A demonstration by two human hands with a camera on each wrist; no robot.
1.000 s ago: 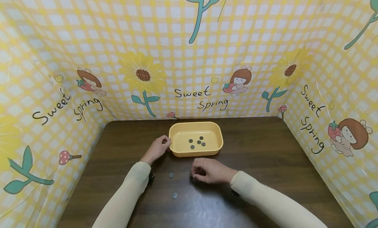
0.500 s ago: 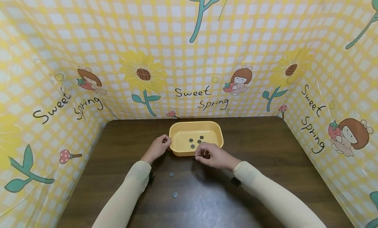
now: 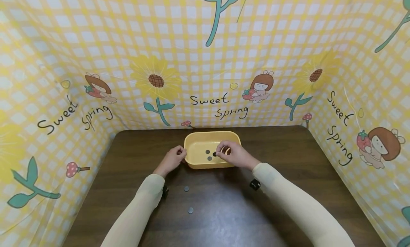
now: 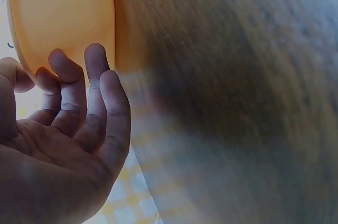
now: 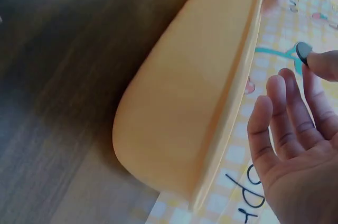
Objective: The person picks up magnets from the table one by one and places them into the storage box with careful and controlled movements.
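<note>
A yellow plastic basin [image 3: 205, 166] stands on the table, its left end gripped at the rim by my left hand [image 3: 173, 158] with thumb and fingers. Over the basin's right half, my right hand [image 3: 236, 155] pinches a small dark round disc [image 5: 303, 52] between thumb and forefinger. The right wrist view shows this disc above the rim, the other fingers loosely bent. Two grey discs, one farther [image 3: 207, 152] and one nearer [image 3: 209, 158], lie on the basin floor; my right hand hides the floor to their right.
Two more grey discs lie on the dark wooden table [image 3: 275, 147], one in front of the basin [image 3: 186, 189] and another closer to me [image 3: 190, 210]. A yellow checked cloth [image 3: 205, 69] hangs around the back and both sides.
My right hand has moved from the table in front of the basin, up and forward over it, carrying the dark disc. My left hand stays at the basin's left rim.
</note>
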